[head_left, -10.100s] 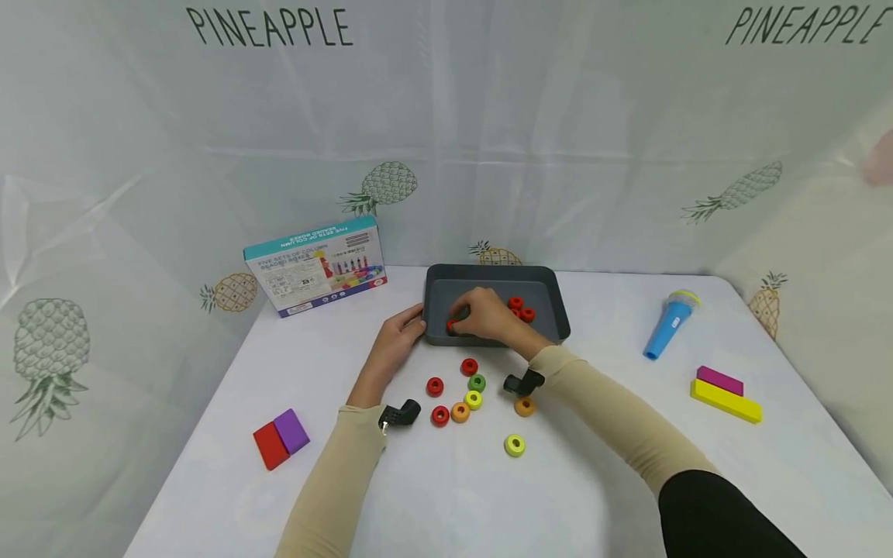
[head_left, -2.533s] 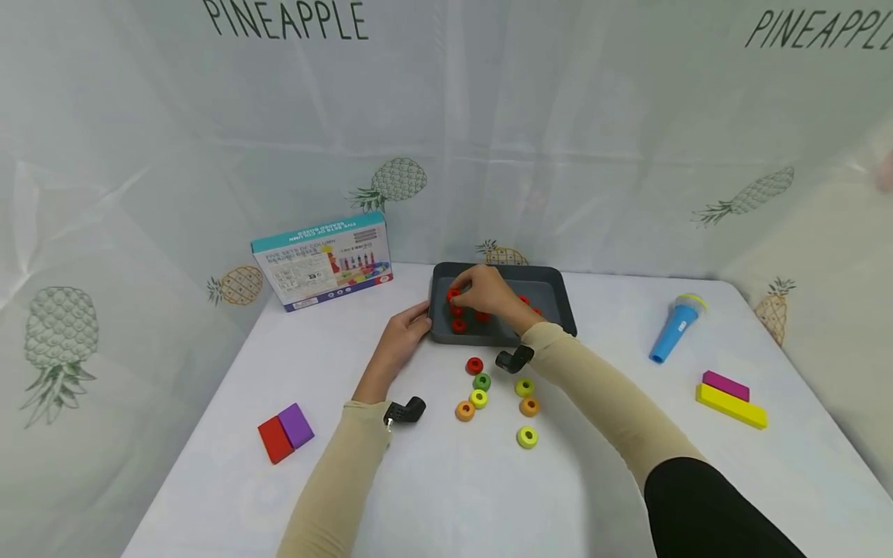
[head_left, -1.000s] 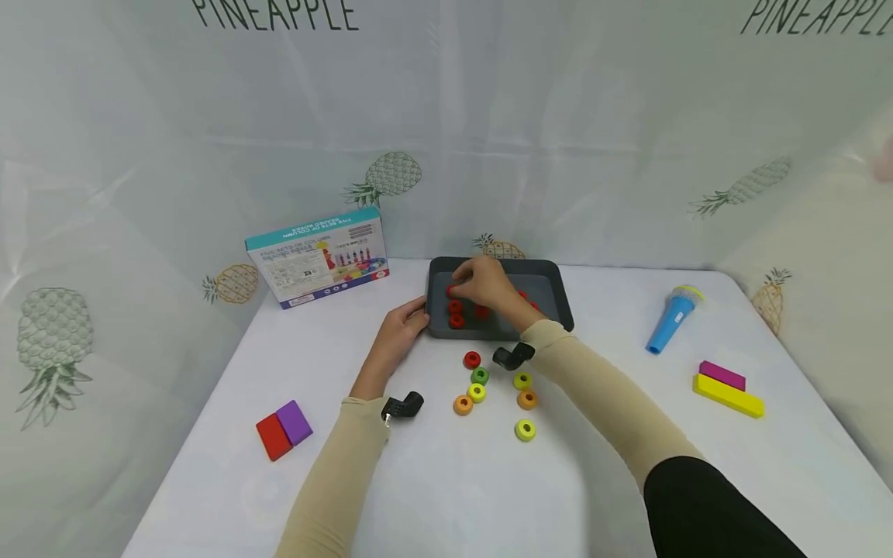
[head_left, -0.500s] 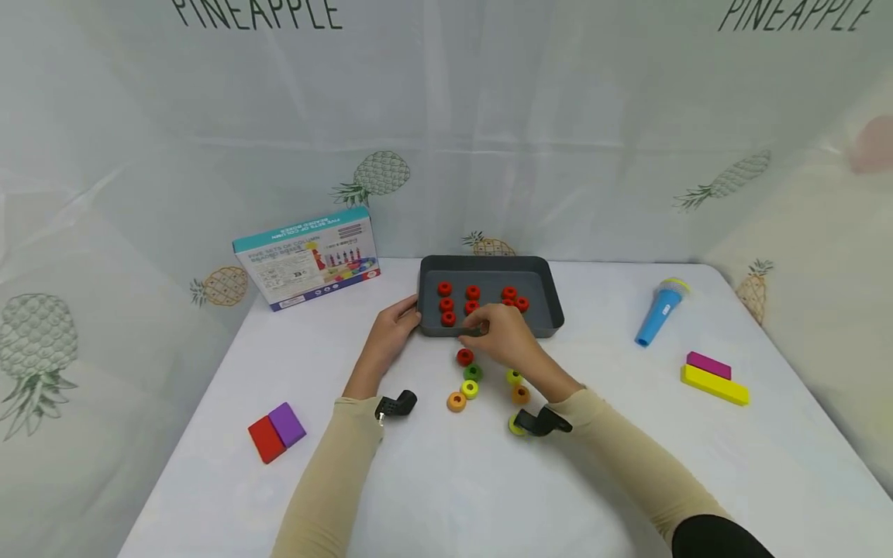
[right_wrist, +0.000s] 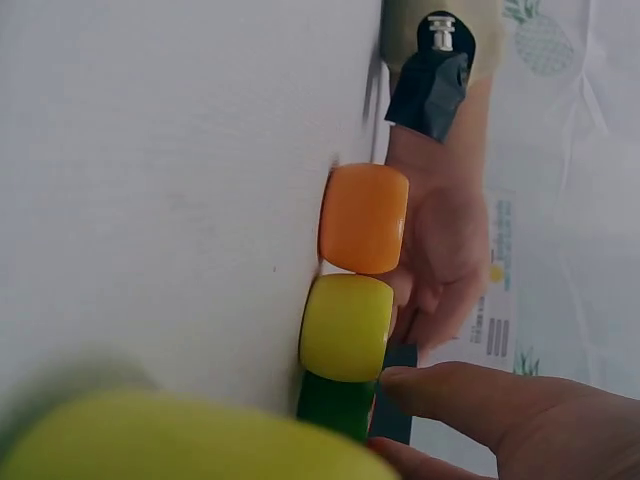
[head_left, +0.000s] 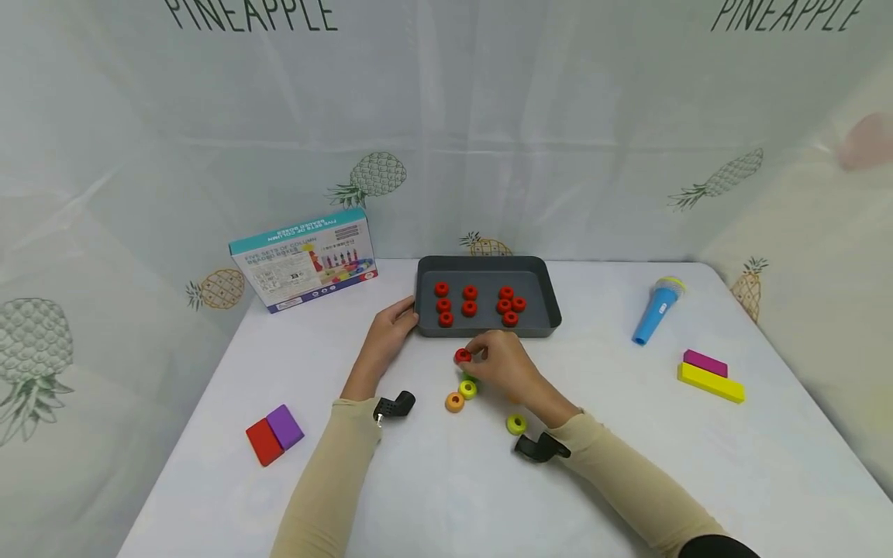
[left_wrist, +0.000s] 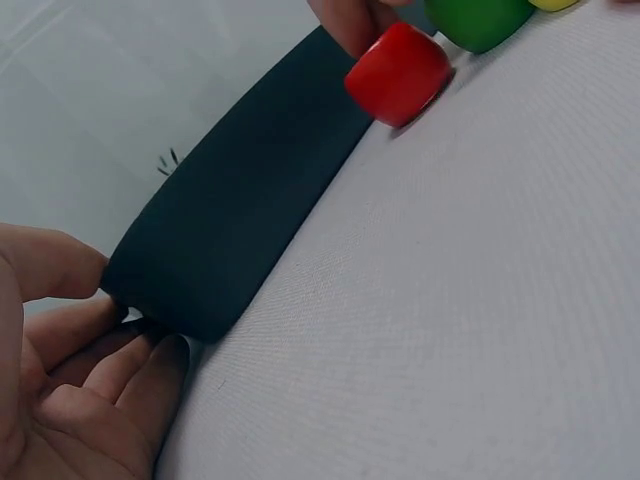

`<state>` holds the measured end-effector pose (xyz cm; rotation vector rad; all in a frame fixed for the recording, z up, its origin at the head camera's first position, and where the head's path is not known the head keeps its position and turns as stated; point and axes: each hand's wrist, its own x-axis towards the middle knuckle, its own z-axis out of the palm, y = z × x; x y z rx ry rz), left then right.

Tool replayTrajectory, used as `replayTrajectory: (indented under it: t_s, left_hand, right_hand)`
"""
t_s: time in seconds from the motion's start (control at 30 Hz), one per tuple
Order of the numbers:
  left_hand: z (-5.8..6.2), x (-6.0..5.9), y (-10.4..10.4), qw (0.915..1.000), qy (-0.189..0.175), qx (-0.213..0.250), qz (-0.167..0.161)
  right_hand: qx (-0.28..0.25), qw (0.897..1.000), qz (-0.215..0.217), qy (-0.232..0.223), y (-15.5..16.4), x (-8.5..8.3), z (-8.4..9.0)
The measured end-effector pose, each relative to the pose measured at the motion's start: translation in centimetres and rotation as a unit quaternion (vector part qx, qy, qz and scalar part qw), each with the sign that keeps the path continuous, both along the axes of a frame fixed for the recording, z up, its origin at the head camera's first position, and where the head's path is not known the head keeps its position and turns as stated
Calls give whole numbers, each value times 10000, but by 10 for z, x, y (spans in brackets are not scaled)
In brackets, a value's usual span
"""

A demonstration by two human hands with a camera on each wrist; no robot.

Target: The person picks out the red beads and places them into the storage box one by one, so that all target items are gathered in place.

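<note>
1. A red ring is pinched at the fingertips of the right hand on the white table, just at 6 o'clock of the dark tray; it seems to sit on the cloth, but a lift cannot be ruled out.
2. In the left wrist view the same red ring is seen against the cloth with a fingertip on its far side, a green ring touching it.
3. The near left corner of the tray is gripped by the left hand: thumb on the rim, fingers curled under the corner.
4. Eight red rings are laid inside the tray, in loose pairs.
5. At 6 o'clock of the held ring a yellow ring and an orange ring are seen side by side, touching; another yellow ring lies apart at 4 o'clock, near the right wrist.
6. At 10 o'clock of the tray a toy box is stood against the curtain.
7. At 3 o'clock a blue microphone is laid; further right, a pink block on a yellow block.
8. At 8 o'clock, red and purple blocks are laid touching.
</note>
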<state>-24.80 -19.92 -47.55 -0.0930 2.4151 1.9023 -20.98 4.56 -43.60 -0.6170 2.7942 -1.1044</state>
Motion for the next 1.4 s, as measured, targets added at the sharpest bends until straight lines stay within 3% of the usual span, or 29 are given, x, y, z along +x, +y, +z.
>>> replayTrajectory:
  t_s: [0.4, 0.63, 0.83, 1.07, 1.4]
  left_hand:
    - [2, 1, 2, 9999, 9, 99, 43]
    - [2, 0, 3, 10000, 3, 95, 5]
    - [1, 0, 2, 10000, 67, 2, 61]
    - [0, 1, 2, 9999, 32, 102, -43]
    - [0, 1, 1, 9999, 83, 105, 44]
  right_hand:
    - [20, 10000, -95, 2, -6, -4, -7]
    - [-48, 10000, 36, 32, 0, -6, 8]
    - [-83, 9992, 73, 379, 4, -20, 25]
    - [58, 9981, -2, 607, 6, -39, 35]
    - [377, 9988, -17, 307, 5, -68, 28]
